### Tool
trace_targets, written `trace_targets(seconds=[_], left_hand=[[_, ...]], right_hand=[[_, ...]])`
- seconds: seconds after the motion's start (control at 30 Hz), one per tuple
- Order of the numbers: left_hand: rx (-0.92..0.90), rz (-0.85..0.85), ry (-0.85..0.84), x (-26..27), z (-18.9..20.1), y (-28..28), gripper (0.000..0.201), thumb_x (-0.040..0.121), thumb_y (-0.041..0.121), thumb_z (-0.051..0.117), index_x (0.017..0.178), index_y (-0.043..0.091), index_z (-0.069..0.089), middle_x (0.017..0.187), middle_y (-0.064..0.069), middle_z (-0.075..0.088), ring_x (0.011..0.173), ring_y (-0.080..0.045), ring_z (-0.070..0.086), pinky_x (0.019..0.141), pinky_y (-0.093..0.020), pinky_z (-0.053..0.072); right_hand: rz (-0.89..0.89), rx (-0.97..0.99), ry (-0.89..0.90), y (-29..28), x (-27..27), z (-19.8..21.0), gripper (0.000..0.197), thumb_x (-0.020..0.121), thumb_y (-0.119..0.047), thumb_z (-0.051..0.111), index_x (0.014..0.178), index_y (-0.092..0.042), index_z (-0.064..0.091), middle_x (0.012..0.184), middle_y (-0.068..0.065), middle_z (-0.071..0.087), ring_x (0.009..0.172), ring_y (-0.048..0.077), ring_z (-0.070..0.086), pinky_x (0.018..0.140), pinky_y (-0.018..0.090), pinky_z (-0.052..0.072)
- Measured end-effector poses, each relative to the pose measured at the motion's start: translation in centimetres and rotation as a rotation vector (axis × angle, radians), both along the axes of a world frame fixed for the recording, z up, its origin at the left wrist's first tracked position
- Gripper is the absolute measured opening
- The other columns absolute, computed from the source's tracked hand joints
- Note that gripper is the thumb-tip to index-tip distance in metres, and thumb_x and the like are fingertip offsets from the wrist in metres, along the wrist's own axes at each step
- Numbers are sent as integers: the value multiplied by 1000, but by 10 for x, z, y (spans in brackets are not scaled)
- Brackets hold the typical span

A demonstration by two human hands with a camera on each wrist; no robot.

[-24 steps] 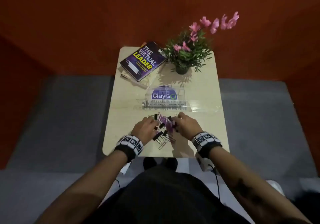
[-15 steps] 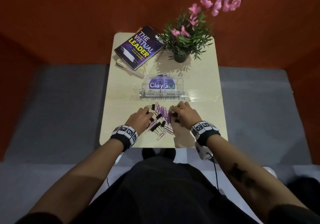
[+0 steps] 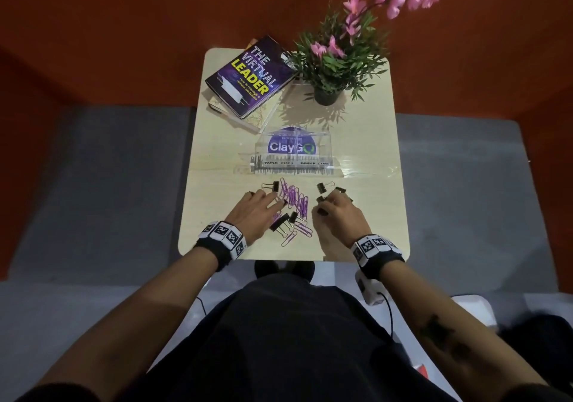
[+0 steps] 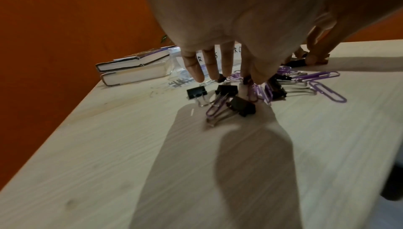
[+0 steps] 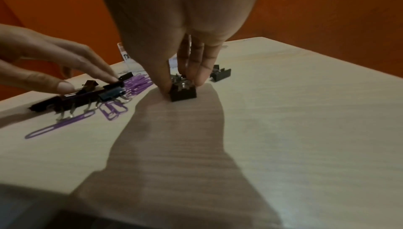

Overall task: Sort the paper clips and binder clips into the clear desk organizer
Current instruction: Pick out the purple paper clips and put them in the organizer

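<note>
A clear desk organizer (image 3: 322, 141), labelled for paper clips and binder clips, stands mid-table. In front of it lies a heap of purple paper clips (image 3: 294, 198) mixed with black binder clips (image 3: 280, 220). My left hand (image 3: 268, 200) lies flat on the heap's left side, with straight fingers (image 4: 197, 72) touching clips. To the right of the heap, my right hand (image 3: 328, 206) pinches a black binder clip (image 5: 183, 92) between thumb and fingers, against the tabletop. Two more binder clips (image 3: 321, 188) lie just beyond it.
A purple book (image 3: 251, 79) on a second book lies at the back left of the small pale table (image 3: 381, 203). A potted pink-flowered plant (image 3: 328, 94) stands at the back right. The table's front edge is right at my wrists.
My right hand has slid to the right, away from the heap, taking black binder clips with it. A gap has opened between them and the paper clips. The left hand stays on the heap.
</note>
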State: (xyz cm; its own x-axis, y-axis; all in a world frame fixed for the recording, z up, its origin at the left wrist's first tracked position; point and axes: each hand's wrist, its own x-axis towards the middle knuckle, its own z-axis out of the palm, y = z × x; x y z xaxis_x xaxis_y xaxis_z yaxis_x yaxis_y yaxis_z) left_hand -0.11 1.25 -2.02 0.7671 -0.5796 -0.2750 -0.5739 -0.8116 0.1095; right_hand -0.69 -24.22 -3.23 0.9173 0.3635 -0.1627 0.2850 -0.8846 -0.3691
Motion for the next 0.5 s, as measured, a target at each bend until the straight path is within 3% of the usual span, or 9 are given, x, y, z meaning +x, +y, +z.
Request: trace_targets(seconds=[0.13, 0.27, 0.4, 0.5], left_hand=[[28, 58, -25, -1, 1, 22, 52, 86, 18, 61, 135, 15, 42, 133, -8, 50, 110, -29, 49, 83, -42, 47], [20, 162, -61, -7, 7, 25, 45, 81, 9, 64, 125, 12, 53, 121, -10, 57, 104, -29, 50, 80, -41, 46], [-15, 80, -31, -19, 3, 10, 24, 83, 16, 67, 106, 15, 62, 100, -6, 62, 91, -25, 51, 74, -36, 44], [-16, 72, -13, -18, -3, 1, 30, 79, 19, 72, 108, 18, 63, 94, -4, 65, 91, -26, 55, 74, -38, 47]], right_hand=[[-39, -3, -17, -8, 4, 5, 20, 78, -10, 72, 97, -7, 67, 99, 13, 57, 94, 33, 55, 49, 35, 49], [42, 61, -30, 1, -1, 8, 20, 80, -19, 70, 98, -10, 65, 95, 10, 57, 84, 29, 55, 53, 36, 51], [215, 72, 72, 21, -11, 5, 26, 83, -33, 69, 96, -12, 62, 87, 7, 57, 75, 25, 55, 52, 31, 45], [155, 85, 69, 24, -10, 1, 19, 84, -28, 68, 90, -12, 63, 83, 7, 56, 74, 27, 56, 49, 30, 39]])
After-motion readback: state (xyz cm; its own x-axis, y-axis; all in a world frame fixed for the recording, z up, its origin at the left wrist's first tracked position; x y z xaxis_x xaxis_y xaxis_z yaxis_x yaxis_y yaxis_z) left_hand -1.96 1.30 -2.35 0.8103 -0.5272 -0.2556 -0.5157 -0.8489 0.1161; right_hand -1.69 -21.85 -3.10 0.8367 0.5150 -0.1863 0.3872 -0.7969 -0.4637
